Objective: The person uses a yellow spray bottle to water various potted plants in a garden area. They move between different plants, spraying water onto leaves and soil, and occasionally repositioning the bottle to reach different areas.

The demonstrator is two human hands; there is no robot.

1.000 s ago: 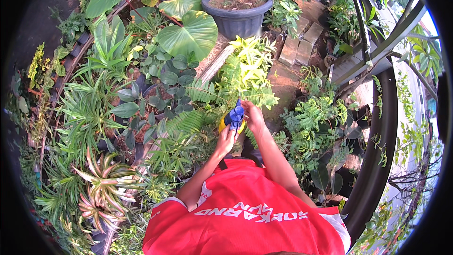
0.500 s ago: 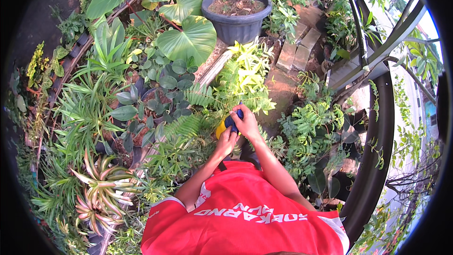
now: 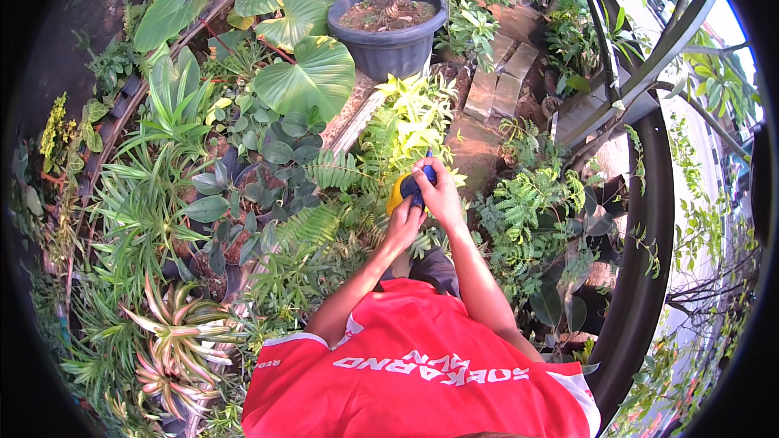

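Between my two hands, in front of my chest, is a spray bottle (image 3: 397,194) with a rounded yellow body and a dark blue top. My left hand (image 3: 402,228) is closed around its lower near side. Higher up, my right hand (image 3: 441,192) wraps the blue top, and a bit of blue sticks out past its fingers. My fingers and palms hide much of the bottle. Just beyond it grow fern fronds (image 3: 337,172) and a bright yellow-green leafy plant (image 3: 410,109).
A large dark grey pot (image 3: 381,53) stands ahead by a big heart-leaved plant (image 3: 307,81). Spiky green-and-white plants (image 3: 166,178) fill the left. Paving bricks (image 3: 497,85) lie ahead right. A curved black beam (image 3: 649,219) and feathery shrubs (image 3: 527,195) stand on my right.
Both hands have moved slightly right together with the spray bottle, and its yellow body shows a little more. The background plants and pot have shifted slightly left in view.
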